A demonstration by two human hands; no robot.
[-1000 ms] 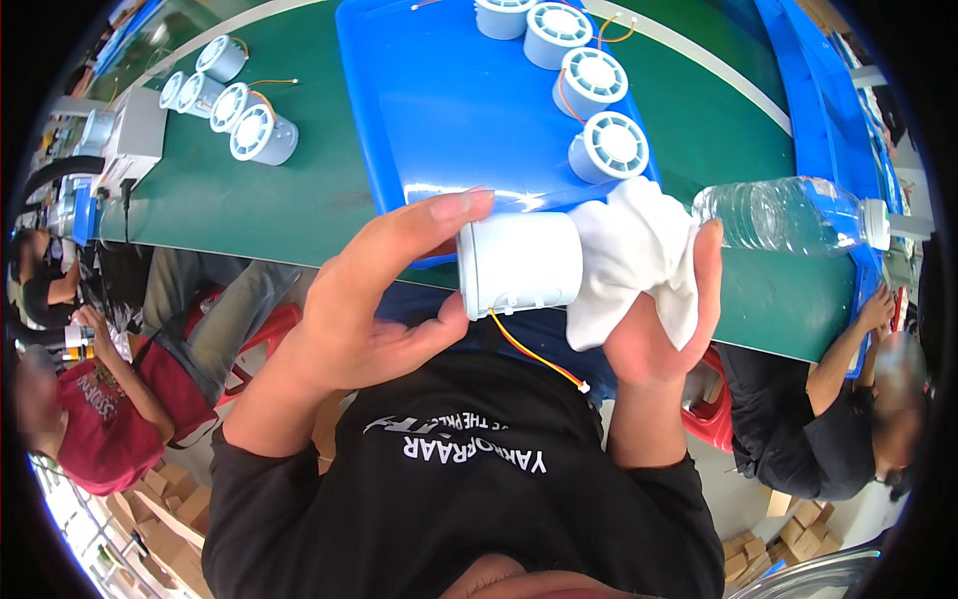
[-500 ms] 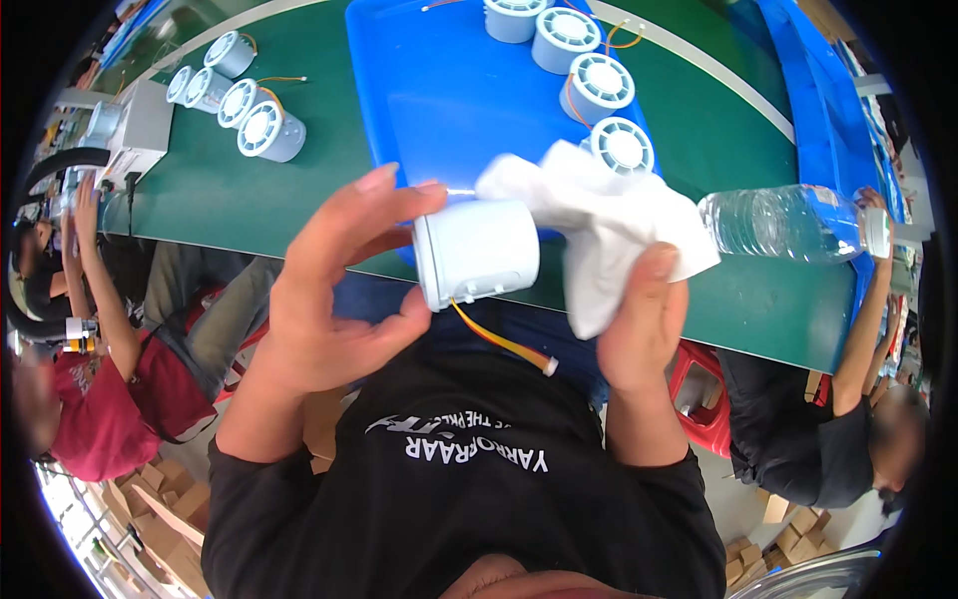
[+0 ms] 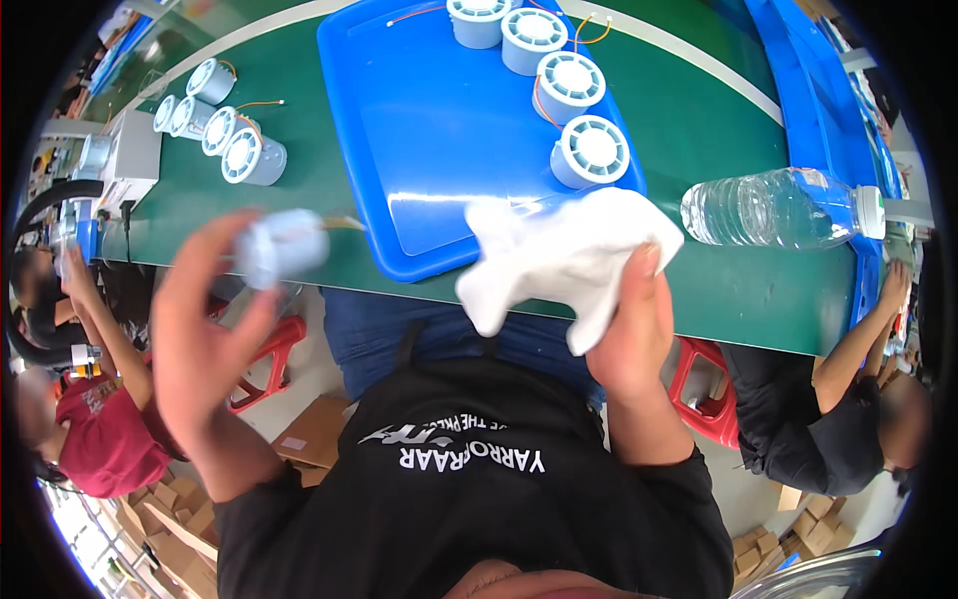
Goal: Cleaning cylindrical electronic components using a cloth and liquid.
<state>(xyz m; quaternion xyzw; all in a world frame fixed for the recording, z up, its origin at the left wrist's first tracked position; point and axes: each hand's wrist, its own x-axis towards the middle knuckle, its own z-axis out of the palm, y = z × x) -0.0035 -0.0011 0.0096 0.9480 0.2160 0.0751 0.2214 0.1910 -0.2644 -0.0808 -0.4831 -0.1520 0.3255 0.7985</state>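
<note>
Co-worker in red [image 3: 112, 439] sits far left of the blue tray [image 3: 399, 130], with a pale box [image 3: 135, 150] on the same side. Between box and tray, five cylinders [image 3: 261, 160] stand grouped on the green table [image 3: 738, 295], slotted caps showing, probably rested on their plain ends for steadiness. Left of the tray's near corner, the person's left hand [image 3: 205, 329], blurred, grips a single cylinder [image 3: 286, 250] between thumb and fingers at the end away from the tray; its wire [image 3: 346, 223] points trayward, a hold that likely keeps the lead clear of the fingers. Four more cylinders [image 3: 574, 168] line the tray's right side, probably ranked there to stay together. At the tray's near right corner, the right hand [image 3: 632, 334], well apart from the left, pinches a white cloth [image 3: 559, 255], its loose folds spread across the near edge; whether cloth meets tray cannot be told. Right of the tray, a bottle [image 3: 763, 210] points its cap away, perhaps kept aside from the cylinders. Beyond it sits a co-worker in black [image 3: 808, 429].
</note>
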